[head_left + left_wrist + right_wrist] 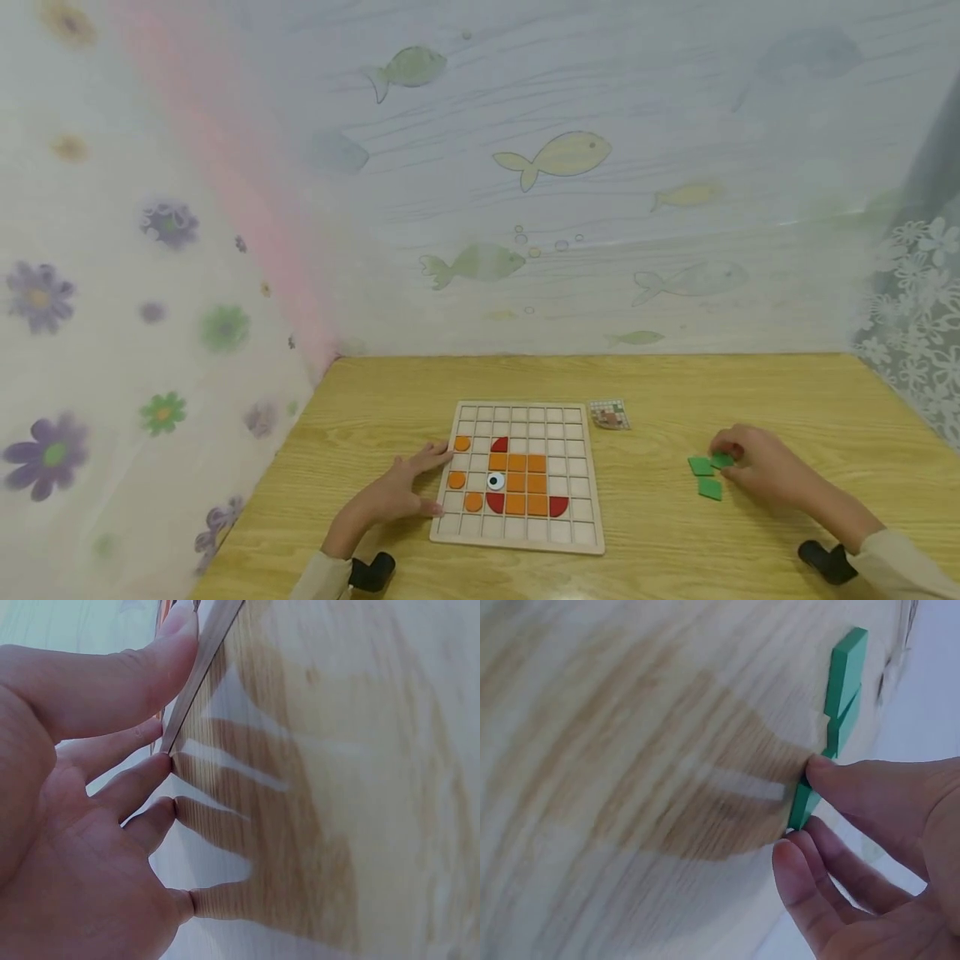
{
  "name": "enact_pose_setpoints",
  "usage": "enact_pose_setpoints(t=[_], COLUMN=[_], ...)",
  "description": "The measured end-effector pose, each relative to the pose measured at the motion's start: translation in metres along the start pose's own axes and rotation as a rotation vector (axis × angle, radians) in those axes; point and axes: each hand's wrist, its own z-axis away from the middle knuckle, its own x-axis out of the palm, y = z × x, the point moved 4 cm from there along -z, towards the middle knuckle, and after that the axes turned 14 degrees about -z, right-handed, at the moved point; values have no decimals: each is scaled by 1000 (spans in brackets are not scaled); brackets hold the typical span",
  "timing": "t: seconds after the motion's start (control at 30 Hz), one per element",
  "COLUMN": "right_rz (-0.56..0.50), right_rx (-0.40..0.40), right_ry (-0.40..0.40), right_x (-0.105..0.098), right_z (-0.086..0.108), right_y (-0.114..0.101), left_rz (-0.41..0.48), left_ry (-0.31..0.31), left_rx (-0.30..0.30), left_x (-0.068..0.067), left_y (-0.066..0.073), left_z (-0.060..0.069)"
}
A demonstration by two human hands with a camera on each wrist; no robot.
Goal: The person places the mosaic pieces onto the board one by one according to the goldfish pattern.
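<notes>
A wooden grid board (517, 545) lies on the table, holding orange squares (517, 482), dark red quarter-round pieces (558, 507), a white eye piece (495, 481) and orange rounds (457, 480) on its left side. My left hand (392, 492) rests at the board's left edge, fingers spread; in the left wrist view its thumb (176, 667) touches the rim and several fingertips touch the table. To the right, my right hand (772, 468) pinches a green diamond tile (802, 802) between thumb and fingers, low at the tabletop. Beside it lie two more green tiles (701, 467).
A small picture card (609, 414), apparently in clear wrapping, lies by the board's upper right corner. The wood-grain table (375, 392) meets a fish-patterned wall (600, 317) at the back and a flower-patterned wall (225, 375) on the left.
</notes>
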Motion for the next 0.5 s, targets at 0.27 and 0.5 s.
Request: enact_pose_setpoints(t=[0.27, 0.5], right_rz=[22, -9], right_rx=[33, 50], right_ry=[15, 28], right_x=[0, -1], right_z=[-3, -5], right_y=[0, 1], left_rz=[-3, 12], left_ry=[-6, -5], left_rx=[-13, -9], left_x=[2, 1], left_y=[-2, 0], left_z=[1, 0])
